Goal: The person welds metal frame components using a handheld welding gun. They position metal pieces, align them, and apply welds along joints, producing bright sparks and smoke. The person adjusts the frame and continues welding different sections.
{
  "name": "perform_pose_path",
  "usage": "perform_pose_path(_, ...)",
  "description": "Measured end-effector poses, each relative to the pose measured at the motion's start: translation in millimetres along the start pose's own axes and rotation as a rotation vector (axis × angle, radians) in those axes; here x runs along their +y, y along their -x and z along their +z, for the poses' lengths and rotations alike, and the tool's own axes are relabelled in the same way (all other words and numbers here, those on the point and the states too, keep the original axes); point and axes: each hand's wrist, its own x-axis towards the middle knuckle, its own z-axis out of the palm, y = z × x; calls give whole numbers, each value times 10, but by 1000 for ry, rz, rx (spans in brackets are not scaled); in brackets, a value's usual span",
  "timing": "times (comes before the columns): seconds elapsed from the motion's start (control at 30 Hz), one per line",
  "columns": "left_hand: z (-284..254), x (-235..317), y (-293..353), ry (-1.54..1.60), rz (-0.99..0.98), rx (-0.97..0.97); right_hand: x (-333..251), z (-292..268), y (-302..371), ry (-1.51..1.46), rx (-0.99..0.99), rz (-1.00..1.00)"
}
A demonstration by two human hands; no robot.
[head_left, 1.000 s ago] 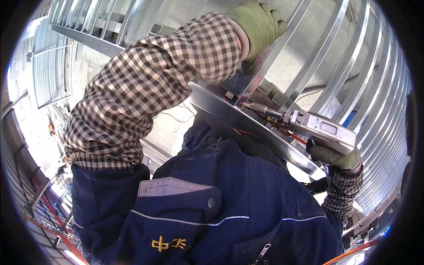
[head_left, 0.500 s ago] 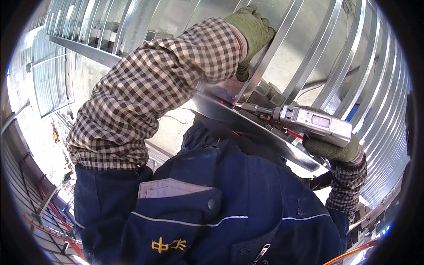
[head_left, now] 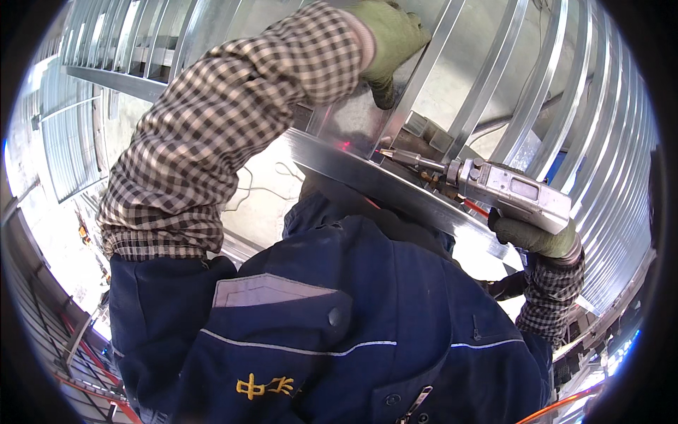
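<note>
My left hand, in a green glove with a checked sleeve, grips an upright shiny metal bar near the top of the view. My right hand, also gloved, holds a silver hand-held torch-like tool by its grip. The tool's thin nozzle points left at the joint where the upright bar meets a slanted metal rail. A small red light dot shows on the metal plate just left of the nozzle tip.
Rows of parallel metal bars form a frame across the top and right. My dark blue jacket fills the lower middle. More metal grating lies far left, and an orange cable runs at lower right.
My left hand has slid higher up the upright bar. The tool in my right hand has shifted slightly, its nozzle now at the joint with a red dot on the plate.
</note>
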Motion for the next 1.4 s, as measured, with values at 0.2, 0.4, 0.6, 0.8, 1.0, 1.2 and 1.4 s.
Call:
perform_pose_path(0.2, 43, 105, 17, -40, -71, 33, -14, 54, -1, 78, -55, -38)
perform_pose_path(0.4, -35, 153, 9, -37, -64, 7, -19, 50, -253, 170, -188, -191)
perform_pose_path(0.6, -33, 156, -14, 2, -49, -38, -253, 191, -568, 151, -248, -250)
perform_pose_path(0.8, -61, 250, -29, 20, -35, -1, -350, 174, -757, 363, -283, -435)
perform_pose_path(1.0, -60, 334, -126, 47, -1, -7, -309, 155, -785, 302, -343, -451)
perform_pose_path(1.2, -69, 359, -140, 26, -4, -2, -322, 205, -834, 324, -316, -544)
perform_pose_path(1.4, 56, 114, 4, -17, 28, 18, -464, 279, -1002, 289, -300, -251)
